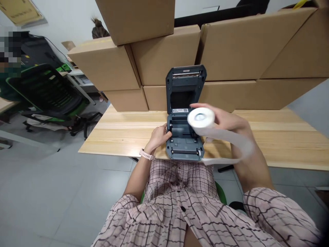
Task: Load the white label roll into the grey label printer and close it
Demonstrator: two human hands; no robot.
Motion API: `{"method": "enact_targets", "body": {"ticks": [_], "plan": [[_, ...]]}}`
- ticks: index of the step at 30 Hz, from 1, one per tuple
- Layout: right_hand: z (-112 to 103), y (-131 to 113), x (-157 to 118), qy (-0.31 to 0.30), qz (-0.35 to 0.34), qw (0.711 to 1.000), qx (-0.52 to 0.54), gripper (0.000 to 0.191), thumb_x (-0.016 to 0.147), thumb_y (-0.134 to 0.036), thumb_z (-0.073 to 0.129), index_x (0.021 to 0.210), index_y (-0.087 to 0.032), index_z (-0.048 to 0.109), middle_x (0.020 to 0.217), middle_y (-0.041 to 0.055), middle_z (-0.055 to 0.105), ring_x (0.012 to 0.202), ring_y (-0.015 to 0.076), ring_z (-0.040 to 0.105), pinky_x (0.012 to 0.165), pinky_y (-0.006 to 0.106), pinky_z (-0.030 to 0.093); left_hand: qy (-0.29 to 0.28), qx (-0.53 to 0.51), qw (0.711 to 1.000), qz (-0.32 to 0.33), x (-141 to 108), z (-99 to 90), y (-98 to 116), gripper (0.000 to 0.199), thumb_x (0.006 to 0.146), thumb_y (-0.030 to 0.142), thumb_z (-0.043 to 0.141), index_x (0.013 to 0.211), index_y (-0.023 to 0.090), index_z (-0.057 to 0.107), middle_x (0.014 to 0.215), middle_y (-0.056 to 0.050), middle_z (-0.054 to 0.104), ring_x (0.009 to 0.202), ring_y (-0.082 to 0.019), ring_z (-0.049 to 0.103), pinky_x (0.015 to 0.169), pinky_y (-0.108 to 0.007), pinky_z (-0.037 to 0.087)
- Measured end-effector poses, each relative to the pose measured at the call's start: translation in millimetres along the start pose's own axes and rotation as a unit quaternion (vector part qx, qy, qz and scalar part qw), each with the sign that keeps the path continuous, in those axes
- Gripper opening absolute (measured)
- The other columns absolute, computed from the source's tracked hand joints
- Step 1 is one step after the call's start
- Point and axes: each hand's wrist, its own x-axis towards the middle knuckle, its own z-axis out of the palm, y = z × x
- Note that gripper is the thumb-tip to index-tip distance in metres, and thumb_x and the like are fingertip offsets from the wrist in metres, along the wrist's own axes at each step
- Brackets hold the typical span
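Observation:
A dark grey label printer (182,139) stands on the wooden table (123,132) with its lid (185,84) raised. Its roll bay shows no roll inside. My left hand (158,138) grips the printer's left side wall, thumb over the rim. In my right hand (227,118) is a white roll of labels (201,117), held above the right side of the bay with its core end towards me. A loose strip (239,144) trails from the roll, loops right in front of my forearm and curves back near the printer's front right corner. My right fingers are partly hidden behind the roll.
Stacked cardboard boxes (231,51) form a wall along the table's back. One more box (138,17) sits on top. An office chair (48,92) and a person (10,82) are at left; another person's hair (99,30) shows behind the boxes. The table's front edge lies close to my lap.

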Motion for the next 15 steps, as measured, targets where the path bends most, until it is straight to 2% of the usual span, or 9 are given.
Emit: {"method": "enact_targets", "body": {"ticks": [3, 5, 7, 9, 11, 13, 15], "plan": [[-15.9, 16.1, -68.4, 0.146, 0.030, 0.980, 0.135, 0.122, 0.048, -0.044, 0.102, 0.157, -0.032, 0.049, 0.140, 0.0163, 0.069, 0.127, 0.0421, 0.068, 0.095, 0.055, 0.061, -0.001, -0.018, 1.000, 0.000, -1.2, 0.3, -0.2, 0.029, 0.084, 0.027, 0.052, 0.107, 0.019, 0.068, 0.058, 0.004, 0.048, 0.059, -0.017, 0.045, 0.061, -0.029, 0.029], [-23.3, 32.9, -106.2, 0.233, 0.075, 0.960, 0.136, 0.106, 0.047, -0.034, 0.104, 0.144, -0.034, 0.060, 0.137, 0.0139, 0.070, 0.125, 0.0392, 0.068, 0.097, 0.052, 0.059, 0.001, -0.017, 1.000, 0.002, -1.4, 0.3, -0.2, 0.027, 0.084, 0.027, 0.052, 0.105, 0.018, 0.067, 0.060, 0.004, 0.048, 0.059, -0.017, 0.045, 0.062, -0.029, 0.029], [-26.6, 51.2, -131.4, 0.307, 0.145, 0.934, 0.114, 0.089, 0.050, -0.028, 0.102, 0.132, -0.034, 0.066, 0.138, 0.0117, 0.070, 0.121, 0.0359, 0.069, 0.098, 0.051, 0.059, 0.004, -0.013, 1.000, 0.005, -1.1, 0.2, -0.2, 0.025, 0.084, 0.026, 0.052, 0.103, 0.018, 0.067, 0.061, 0.004, 0.049, 0.060, -0.017, 0.045, 0.062, -0.029, 0.029], [-25.6, 69.7, -143.5, 0.355, 0.210, 0.903, 0.118, 0.080, 0.052, -0.029, 0.100, 0.126, -0.032, 0.068, 0.137, 0.0114, 0.071, 0.112, 0.0331, 0.071, 0.091, 0.049, 0.061, 0.007, -0.015, 1.000, 0.006, -0.8, 0.3, -0.3, 0.023, 0.084, 0.025, 0.053, 0.101, 0.018, 0.067, 0.062, 0.004, 0.050, 0.060, -0.017, 0.045, 0.062, -0.029, 0.029], [-23.1, 87.8, -146.5, 0.379, 0.246, 0.881, 0.143, 0.082, 0.051, -0.029, 0.099, 0.126, -0.032, 0.067, 0.134, 0.0111, 0.072, 0.102, 0.0301, 0.072, 0.081, 0.044, 0.062, 0.007, -0.019, 1.000, 0.004, -0.5, 0.7, -0.5, 0.021, 0.084, 0.025, 0.053, 0.099, 0.018, 0.066, 0.061, 0.004, 0.049, 0.059, -0.016, 0.045, 0.061, -0.029, 0.029], [-22.7, 103.1, -146.9, 0.388, 0.260, 0.872, 0.149, 0.086, 0.051, -0.029, 0.099, 0.130, -0.033, 0.066, 0.131, 0.0108, 0.073, 0.097, 0.0286, 0.073, 0.073, 0.041, 0.061, 0.006, -0.023, 1.000, 0.003, -0.3, 1.2, -0.7, 0.021, 0.084, 0.026, 0.053, 0.099, 0.018, 0.066, 0.060, 0.005, 0.048, 0.057, -0.016, 0.044, 0.061, -0.029, 0.029], [-26.3, 110.2, -150.3, 0.391, 0.269, 0.871, 0.127, 0.090, 0.054, -0.032, 0.098, 0.138, -0.034, 0.063, 0.132, 0.0124, 0.073, 0.100, 0.0314, 0.075, 0.073, 0.043, 0.063, 0.008, -0.026, 1.000, 0.004, -0.3, 1.6, -0.7, 0.021, 0.085, 0.026, 0.053, 0.100, 0.019, 0.066, 0.059, 0.005, 0.046, 0.057, -0.016, 0.044, 0.060, -0.029, 0.028]]}}
